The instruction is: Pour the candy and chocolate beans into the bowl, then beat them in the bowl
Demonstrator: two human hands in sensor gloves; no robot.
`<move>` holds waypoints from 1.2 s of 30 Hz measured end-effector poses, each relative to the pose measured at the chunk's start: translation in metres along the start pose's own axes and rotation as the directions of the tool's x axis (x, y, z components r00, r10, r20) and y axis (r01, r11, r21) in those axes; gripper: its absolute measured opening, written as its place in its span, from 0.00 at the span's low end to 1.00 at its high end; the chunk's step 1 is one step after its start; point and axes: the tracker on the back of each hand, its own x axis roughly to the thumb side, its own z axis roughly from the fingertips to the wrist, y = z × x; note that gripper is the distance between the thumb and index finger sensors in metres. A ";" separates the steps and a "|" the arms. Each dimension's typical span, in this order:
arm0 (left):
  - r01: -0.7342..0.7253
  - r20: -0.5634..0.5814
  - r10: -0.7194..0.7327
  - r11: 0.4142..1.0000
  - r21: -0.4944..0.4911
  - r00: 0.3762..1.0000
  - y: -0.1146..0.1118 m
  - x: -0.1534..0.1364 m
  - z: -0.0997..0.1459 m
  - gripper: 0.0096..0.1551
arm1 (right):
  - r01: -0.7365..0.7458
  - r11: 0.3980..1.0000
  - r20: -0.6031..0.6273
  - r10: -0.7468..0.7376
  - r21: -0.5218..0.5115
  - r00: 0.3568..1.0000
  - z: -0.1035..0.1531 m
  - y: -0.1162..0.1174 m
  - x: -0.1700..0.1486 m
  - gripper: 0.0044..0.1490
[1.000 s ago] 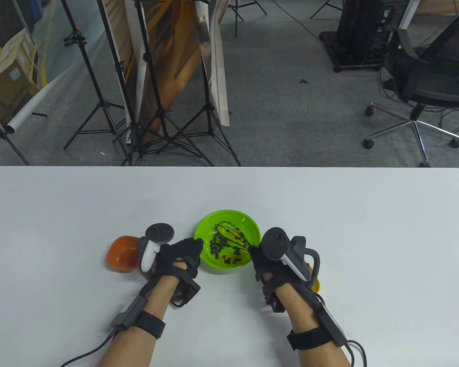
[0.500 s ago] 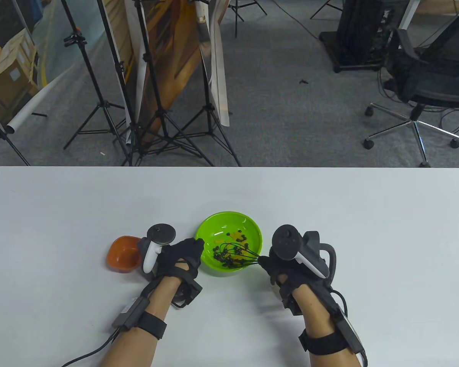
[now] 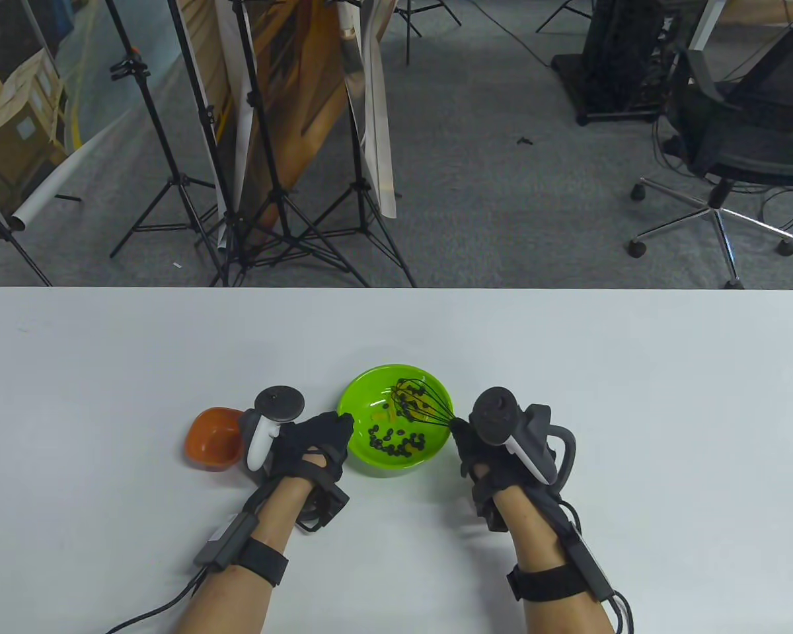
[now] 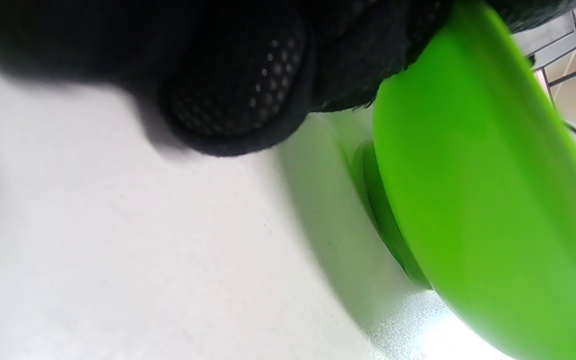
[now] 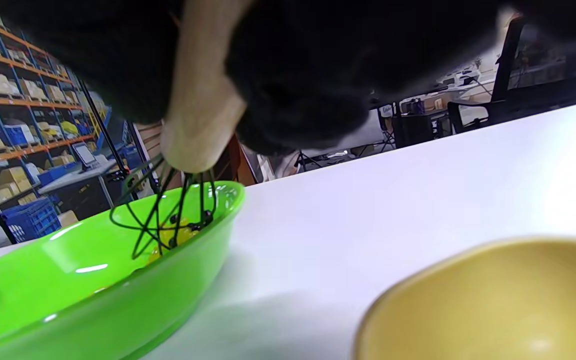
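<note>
over the green bowl (image 3: 370, 456), the right hand (image 3: 486, 456) is clenching the whisk (image 3: 423, 403), beating; left hand (image 3: 310, 446) is gripping the rim; next, sweeping toward the beans (image 3: 396, 442).

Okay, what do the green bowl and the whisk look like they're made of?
Green bowl: probably glossy plastic, with a saturated even colour and bright glare streaks. Whisk: thin black loops, maybe coated wire or silicone; the handle is pale and matte, possibly wood.

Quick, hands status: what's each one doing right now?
Left hand: fingers on the green bowl rim, steadying it.
Right hand: gripping the whisk, its wires in the bowl.
</note>
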 end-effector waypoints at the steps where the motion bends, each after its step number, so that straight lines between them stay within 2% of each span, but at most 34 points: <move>1: 0.001 0.000 -0.001 1.000 0.000 1.000 0.000 0.000 0.000 0.23 | 0.011 1.000 0.016 -0.011 -0.022 1.000 0.000 0.006 0.004 0.35; 5: 0.021 -0.017 -0.020 0.999 0.041 1.000 -0.002 0.002 0.002 0.23 | 0.100 0.991 0.058 -0.105 0.090 0.993 0.001 0.014 0.012 0.35; 8: -0.001 -0.016 0.001 1.000 0.019 1.000 -0.001 0.000 0.001 0.23 | 0.079 0.973 0.074 -0.097 0.217 0.992 0.003 0.006 0.014 0.35; 12: -0.022 -0.022 0.022 1.000 0.015 1.000 -0.001 -0.001 0.000 0.24 | 0.024 0.965 0.082 -0.047 0.262 0.996 0.007 -0.014 0.011 0.35; 16: -0.021 -0.013 0.021 1.000 0.008 1.000 -0.001 -0.001 0.000 0.24 | -0.097 0.981 0.049 0.090 0.166 0.995 0.013 -0.035 0.007 0.35; 18: -0.002 -0.011 0.003 1.000 0.022 1.000 -0.002 0.001 0.001 0.24 | -0.104 0.983 0.039 0.099 0.153 0.994 0.015 -0.034 0.009 0.35; 23: -0.001 -0.008 0.001 1.000 0.023 1.000 -0.002 0.001 0.002 0.23 | -0.148 0.988 -0.022 0.149 0.041 0.989 0.011 -0.029 0.007 0.36; 30: -0.002 -0.004 0.002 1.000 0.015 1.000 -0.002 0.001 0.002 0.23 | -0.021 0.999 -0.022 0.022 0.043 1.000 0.003 0.005 0.005 0.36; 32: -0.009 -0.008 0.009 1.000 0.014 1.000 -0.001 0.000 0.002 0.24 | 0.000 0.999 0.003 0.000 0.047 1.000 0.004 0.009 0.009 0.37; 36: 0.002 -0.013 -0.001 1.000 0.019 1.000 -0.002 0.001 0.002 0.24 | 0.045 0.991 0.052 -0.052 0.130 0.997 0.008 0.008 0.018 0.36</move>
